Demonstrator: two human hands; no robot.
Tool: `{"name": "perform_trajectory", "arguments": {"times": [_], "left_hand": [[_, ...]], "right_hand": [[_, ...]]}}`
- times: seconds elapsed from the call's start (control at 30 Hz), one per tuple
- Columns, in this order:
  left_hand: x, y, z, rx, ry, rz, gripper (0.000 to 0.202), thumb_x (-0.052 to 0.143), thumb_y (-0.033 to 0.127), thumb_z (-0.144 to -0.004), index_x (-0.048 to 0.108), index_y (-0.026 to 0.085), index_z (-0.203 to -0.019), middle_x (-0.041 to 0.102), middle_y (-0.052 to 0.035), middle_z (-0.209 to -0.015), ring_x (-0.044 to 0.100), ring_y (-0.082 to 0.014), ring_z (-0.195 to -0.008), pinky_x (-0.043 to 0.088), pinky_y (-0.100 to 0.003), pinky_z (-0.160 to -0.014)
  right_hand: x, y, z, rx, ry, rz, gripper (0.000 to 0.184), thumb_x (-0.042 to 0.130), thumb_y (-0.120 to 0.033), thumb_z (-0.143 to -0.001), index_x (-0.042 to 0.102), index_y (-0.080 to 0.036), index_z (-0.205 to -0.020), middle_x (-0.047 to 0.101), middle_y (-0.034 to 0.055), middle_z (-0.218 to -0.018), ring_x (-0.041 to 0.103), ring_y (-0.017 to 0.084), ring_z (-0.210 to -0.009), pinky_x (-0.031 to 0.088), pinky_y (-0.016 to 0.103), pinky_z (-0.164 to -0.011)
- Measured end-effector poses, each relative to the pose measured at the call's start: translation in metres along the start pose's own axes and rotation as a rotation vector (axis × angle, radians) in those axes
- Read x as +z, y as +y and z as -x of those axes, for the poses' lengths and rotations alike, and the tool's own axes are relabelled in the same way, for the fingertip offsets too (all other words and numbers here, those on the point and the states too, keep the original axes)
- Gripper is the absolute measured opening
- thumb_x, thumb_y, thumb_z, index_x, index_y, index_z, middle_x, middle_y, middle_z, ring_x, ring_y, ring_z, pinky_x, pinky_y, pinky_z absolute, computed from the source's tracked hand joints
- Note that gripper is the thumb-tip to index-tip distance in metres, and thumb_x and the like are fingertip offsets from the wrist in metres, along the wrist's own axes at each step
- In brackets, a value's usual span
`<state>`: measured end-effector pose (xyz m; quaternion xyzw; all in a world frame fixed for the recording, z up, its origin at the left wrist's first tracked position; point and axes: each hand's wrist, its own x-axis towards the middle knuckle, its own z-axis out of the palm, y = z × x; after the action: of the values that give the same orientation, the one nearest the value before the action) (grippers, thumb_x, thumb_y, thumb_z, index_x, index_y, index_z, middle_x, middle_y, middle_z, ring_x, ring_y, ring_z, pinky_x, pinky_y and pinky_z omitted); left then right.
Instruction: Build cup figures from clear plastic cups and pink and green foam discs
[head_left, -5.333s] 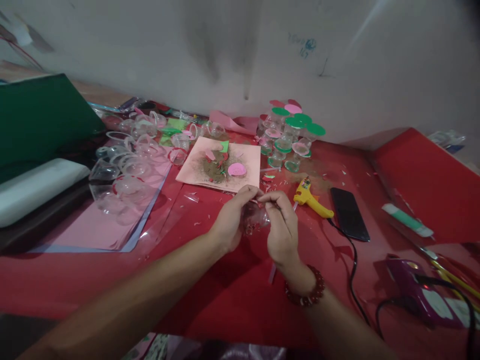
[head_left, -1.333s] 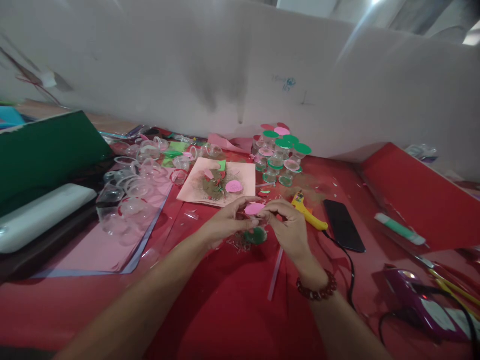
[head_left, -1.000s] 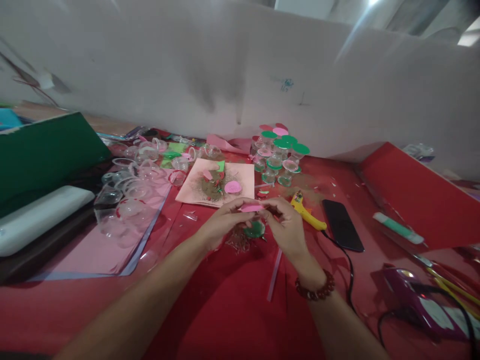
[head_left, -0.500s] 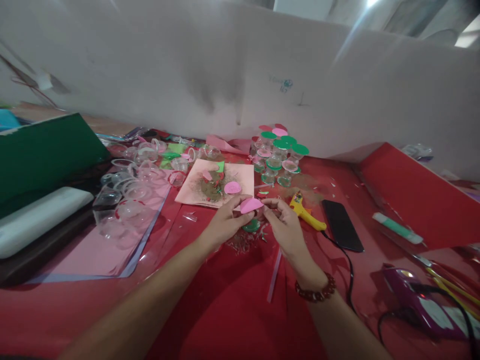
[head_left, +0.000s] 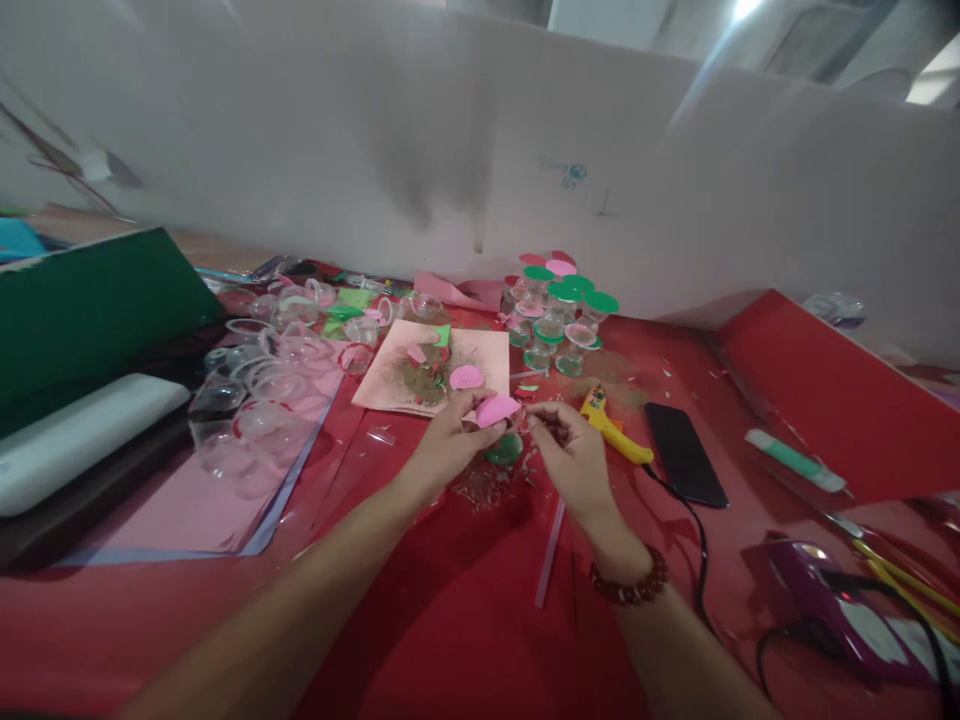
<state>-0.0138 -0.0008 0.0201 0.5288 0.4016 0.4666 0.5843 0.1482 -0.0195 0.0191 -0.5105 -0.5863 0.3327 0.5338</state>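
My left hand (head_left: 459, 440) is closed on a pink paper disc (head_left: 496, 410), thumb in front and fingers behind. The disc appears to sit on a clear plastic cup, mostly hidden by my fingers. A green disc (head_left: 505, 449) shows just below; whether it is joined to the held piece, I cannot tell. Beside the disc's right edge, my right hand (head_left: 566, 450) has thumb and forefinger pinched; anything between them is too small to make out. Another pink disc (head_left: 466, 377) lies on the stained peach board (head_left: 487, 345) behind my hands.
Stacked clear cups with green and pink discs (head_left: 562, 310) stand at the back. Loose clear cups (head_left: 277, 380) crowd the left, on pink sheets (head_left: 187, 515). At right lie a yellow glue gun (head_left: 615, 436) with its cord, a black phone (head_left: 686, 455) and a purple power strip (head_left: 825, 600).
My right fingers have come slightly away from the pink disc's edge. The disc has shifted a little to the left in my left hand.
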Motion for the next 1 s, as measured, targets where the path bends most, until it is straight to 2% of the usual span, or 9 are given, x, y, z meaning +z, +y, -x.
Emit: {"name": "perform_trajectory", "arguments": {"times": [0.07, 0.23, 0.4, 0.53, 0.63, 0.7, 0.77, 0.87, 1.0], "left_hand": [[0.001, -0.001, 0.001, 0.014, -0.013, -0.006, 0.037, 0.07, 0.03, -0.074, 0.061, 0.017, -0.107, 0.063, -0.0067, -0.106, 0.06, -0.0186, -0.091, 0.048, -0.03, -0.079], [0.004, -0.002, 0.003, 0.105, 0.006, -0.137, 0.036, 0.068, 0.028, -0.075, 0.058, 0.016, -0.107, 0.062, -0.0075, -0.107, 0.059, -0.0188, -0.095, 0.048, -0.03, -0.081], [0.011, 0.002, 0.01, 0.249, 0.022, -0.418, 0.03, 0.066, 0.027, -0.078, 0.057, 0.016, -0.106, 0.065, -0.0076, -0.104, 0.061, -0.019, -0.092, 0.049, -0.031, -0.079], [0.013, 0.004, 0.016, 0.37, 0.084, -0.699, 0.023, 0.062, 0.028, -0.082, 0.061, 0.017, -0.102, 0.066, -0.0081, -0.101, 0.063, -0.0209, -0.09, 0.051, -0.034, -0.079], [0.011, 0.001, 0.016, 0.517, 0.155, -0.863, 0.025, 0.061, 0.024, -0.084, 0.064, 0.017, -0.108, 0.067, -0.011, -0.111, 0.062, -0.0247, -0.105, 0.05, -0.04, -0.091], [0.01, -0.002, 0.016, 0.612, 0.186, -0.92, 0.026, 0.061, 0.023, -0.085, 0.067, 0.017, -0.109, 0.068, -0.0116, -0.114, 0.062, -0.0254, -0.109, 0.049, -0.041, -0.096], [0.009, -0.005, 0.015, 0.668, 0.19, -0.924, 0.022, 0.06, 0.024, -0.087, 0.071, 0.018, -0.105, 0.071, -0.0109, -0.11, 0.065, -0.0239, -0.104, 0.051, -0.039, -0.094], [0.009, -0.005, 0.015, 0.653, 0.166, -0.858, 0.02, 0.056, 0.023, -0.09, 0.075, 0.018, -0.091, 0.074, -0.0104, -0.103, 0.068, -0.0213, -0.096, 0.053, -0.035, -0.088], [0.011, -0.002, 0.013, 0.427, 0.191, -0.596, 0.02, 0.058, 0.024, -0.088, 0.075, 0.018, -0.078, 0.076, -0.0089, -0.098, 0.069, -0.0202, -0.093, 0.052, -0.033, -0.085]], "right_hand": [[-0.002, 0.0, -0.002, 0.05, 0.013, -0.019, 0.017, 0.062, -0.034, -0.082, 0.066, -0.018, -0.088, 0.07, 0.0041, -0.083, 0.063, 0.017, -0.074, 0.05, 0.029, -0.069], [0.0, -0.003, -0.003, 0.163, -0.083, -0.128, 0.025, 0.068, -0.035, -0.074, 0.059, -0.02, -0.092, 0.066, 0.0, -0.076, 0.061, 0.015, -0.068, 0.047, 0.026, -0.062], [0.001, 0.001, -0.002, 0.202, -0.06, -0.09, 0.024, 0.066, -0.03, -0.07, 0.054, -0.02, -0.089, 0.064, -0.0018, -0.072, 0.058, 0.014, -0.063, 0.042, 0.024, -0.057], [0.0, 0.002, 0.0, 0.218, -0.07, -0.01, 0.021, 0.061, -0.031, -0.074, 0.056, -0.02, -0.091, 0.06, -0.004, -0.062, 0.052, 0.012, -0.053, 0.038, 0.023, -0.051], [0.001, 0.0, 0.001, 0.217, -0.092, 0.021, 0.027, 0.057, -0.031, -0.075, 0.061, -0.018, -0.098, 0.058, -0.0045, -0.059, 0.048, 0.012, -0.048, 0.036, 0.022, -0.047], [0.001, -0.002, 0.001, 0.217, -0.091, 0.031, 0.031, 0.056, -0.031, -0.075, 0.064, -0.017, -0.102, 0.057, -0.0043, -0.059, 0.047, 0.011, -0.046, 0.036, 0.022, -0.045], [0.002, -0.003, 0.002, 0.228, -0.097, 0.037, 0.033, 0.055, -0.03, -0.076, 0.066, -0.016, -0.103, 0.056, -0.0048, -0.057, 0.046, 0.011, -0.044, 0.036, 0.022, -0.044], [0.002, -0.005, 0.003, 0.239, -0.12, 0.047, 0.032, 0.052, -0.028, -0.077, 0.065, -0.016, -0.104, 0.055, -0.0056, -0.054, 0.048, 0.011, -0.043, 0.037, 0.022, -0.043], [0.003, -0.006, 0.004, 0.222, -0.129, 0.056, 0.031, 0.052, -0.033, -0.081, 0.064, -0.015, -0.104, 0.055, -0.0049, -0.054, 0.051, 0.012, -0.043, 0.039, 0.022, -0.043]]}}
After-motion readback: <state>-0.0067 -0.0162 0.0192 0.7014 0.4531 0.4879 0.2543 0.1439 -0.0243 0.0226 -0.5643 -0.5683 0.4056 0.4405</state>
